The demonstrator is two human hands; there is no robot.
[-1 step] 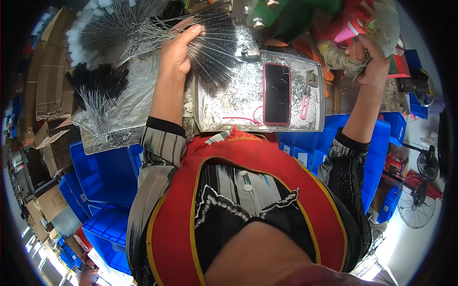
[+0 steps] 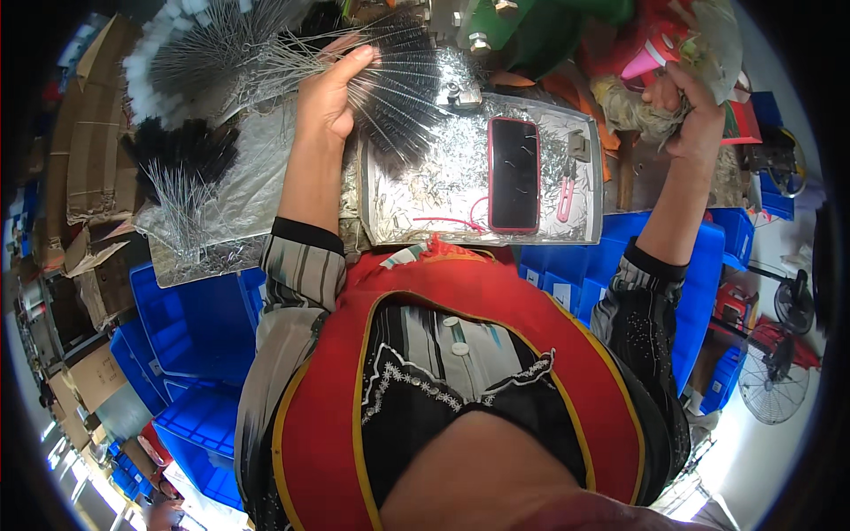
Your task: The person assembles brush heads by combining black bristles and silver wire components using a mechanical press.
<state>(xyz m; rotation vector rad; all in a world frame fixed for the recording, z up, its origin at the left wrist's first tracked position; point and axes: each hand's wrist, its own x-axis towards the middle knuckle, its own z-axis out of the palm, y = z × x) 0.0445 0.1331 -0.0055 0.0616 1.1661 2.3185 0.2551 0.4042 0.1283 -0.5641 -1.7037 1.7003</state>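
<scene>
Wearing a red apron [image 2: 319, 425] edged in yellow over striped sleeves, the person faces a table [image 2: 257, 181] covered on its left part with a pale sheet. Blue bins [image 2: 199, 305] stand below its near edge, to the left and to the right. A shallow tray [image 2: 596, 212] lies along the middle of that edge, strewn with bright wire clippings. Close to the tray's near edge curls a thin pink-red cord [image 2: 443, 219]; right of it a dark-screened phone [image 2: 513, 175] in a pinkish-red case reaches almost to the same edge. Pink-handled snips [image 2: 565, 199] lie between the phone and the tray's right edge, with a small grey block [image 2: 578, 146] near the far right corner. Toward the table's near left corner lies a bunch of black-bristled brushes, their bare wires [image 2: 181, 199] pointing nearer. Over the tray's far left corner, the left hand [image 2: 336, 84] is closed, thumb on top, around a fanned bundle of wire brushes [image 2: 403, 88], bristles to the right. The right hand [image 2: 695, 115], fingers curled, is at a pale rag-like bundle [image 2: 633, 111] beyond the tray's right edge; whether it grips anything cannot be told. Farther off are a pink cone [image 2: 649, 58], a green machine part [image 2: 549, 31] and, left, white-tipped wires [image 2: 142, 66].
</scene>
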